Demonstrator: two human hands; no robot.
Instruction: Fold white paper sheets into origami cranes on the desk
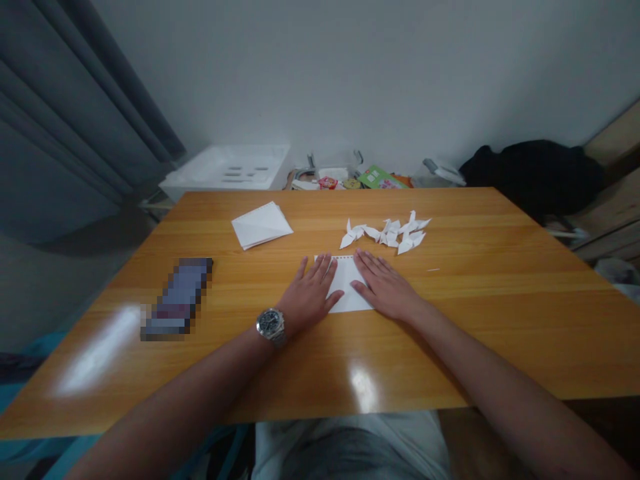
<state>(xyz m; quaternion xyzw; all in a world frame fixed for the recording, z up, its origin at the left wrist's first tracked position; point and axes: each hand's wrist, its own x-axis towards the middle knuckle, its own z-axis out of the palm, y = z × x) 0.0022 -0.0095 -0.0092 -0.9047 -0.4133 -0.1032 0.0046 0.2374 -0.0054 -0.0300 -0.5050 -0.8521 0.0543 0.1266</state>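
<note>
A white sheet of paper [345, 283] with a perforated far edge lies on the wooden table. Flat on its left side rests my left hand [311, 291], fingers stretched out, a metal watch [271, 324] on the wrist. Covering part of the right side is my right hand [385, 285], palm down with fingers extended. Both hands partly hide the sheet. Just beyond them sit several folded white paper cranes [393, 233] in a loose group. Farther to the left lies a small stack of white paper [262, 225].
On the wooden table [500, 293], a pixelated phone [180, 297] lies at the left and a thin paper strip [433, 269] at the right. Behind the far edge are a white plastic tray [240, 170], a green packet [383, 177] and a black cloth [533, 175].
</note>
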